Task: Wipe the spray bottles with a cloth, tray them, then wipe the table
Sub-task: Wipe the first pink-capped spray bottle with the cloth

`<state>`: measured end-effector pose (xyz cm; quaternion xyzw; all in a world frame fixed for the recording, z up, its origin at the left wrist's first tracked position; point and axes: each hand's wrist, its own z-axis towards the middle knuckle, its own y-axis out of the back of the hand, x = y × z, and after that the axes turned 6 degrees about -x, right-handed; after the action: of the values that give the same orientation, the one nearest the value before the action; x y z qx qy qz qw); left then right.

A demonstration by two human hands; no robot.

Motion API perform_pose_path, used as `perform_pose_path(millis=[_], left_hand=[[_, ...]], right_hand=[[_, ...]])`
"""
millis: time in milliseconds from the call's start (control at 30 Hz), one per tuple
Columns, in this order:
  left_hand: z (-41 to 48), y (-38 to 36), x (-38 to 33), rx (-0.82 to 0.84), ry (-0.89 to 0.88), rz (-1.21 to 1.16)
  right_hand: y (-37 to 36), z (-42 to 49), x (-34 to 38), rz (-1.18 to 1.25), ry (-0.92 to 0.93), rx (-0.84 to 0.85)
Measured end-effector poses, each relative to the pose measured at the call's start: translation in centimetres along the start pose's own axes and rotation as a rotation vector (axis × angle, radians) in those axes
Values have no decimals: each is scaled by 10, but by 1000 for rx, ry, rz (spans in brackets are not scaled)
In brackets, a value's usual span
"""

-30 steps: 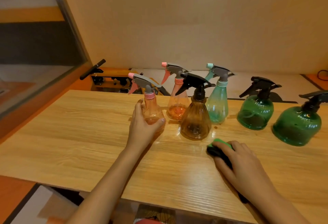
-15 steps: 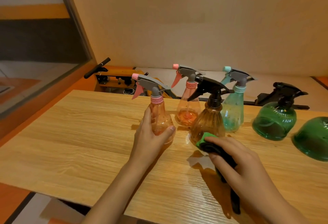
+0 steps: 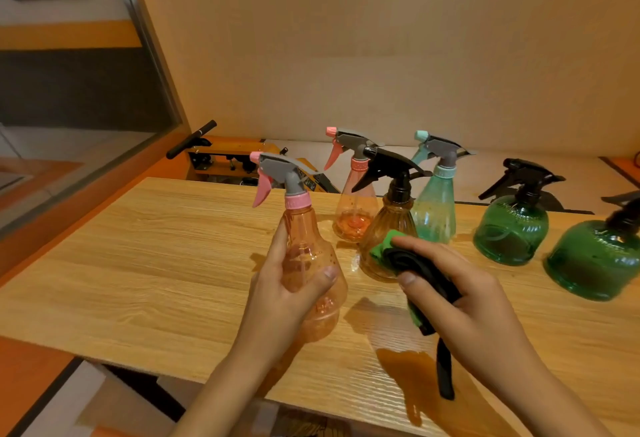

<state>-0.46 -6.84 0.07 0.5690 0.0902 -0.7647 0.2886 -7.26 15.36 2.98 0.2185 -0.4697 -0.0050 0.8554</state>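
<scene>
Just above the near edge of the worktop (image 3: 156, 263), the left hand (image 3: 287, 284) grips a peach-tinted clear spray bottle (image 3: 303, 225), fingers behind its body and thumb curled across the front. The bottle is held off the surface and leans slightly left. It has a pink collar, grey head and pink trigger, and its plastic looks speckled with droplets. Just beside it, the right hand (image 3: 474, 301) clutches a bunched green and black cloth (image 3: 419, 266), a black strip dangling below. Behind stand an amber bottle (image 3: 391, 218) with a black head, an orange bottle (image 3: 356, 208) and a teal bottle (image 3: 434, 208). To the right are two squat green bottles (image 3: 512, 232) (image 3: 595, 260).
</scene>
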Motion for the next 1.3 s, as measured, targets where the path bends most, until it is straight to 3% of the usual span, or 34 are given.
perform_pose_path(millis=[633, 900, 1300], left_hand=[[-42, -61, -52, 191, 46, -243], [-52, -89, -66, 415, 53, -158], [-42, -112, -58, 307, 1, -130]], right_hand=[[14, -3, 1, 329, -59, -160], [45, -21, -18, 325, -107, -264], [98, -16, -12, 130, -11, -366]])
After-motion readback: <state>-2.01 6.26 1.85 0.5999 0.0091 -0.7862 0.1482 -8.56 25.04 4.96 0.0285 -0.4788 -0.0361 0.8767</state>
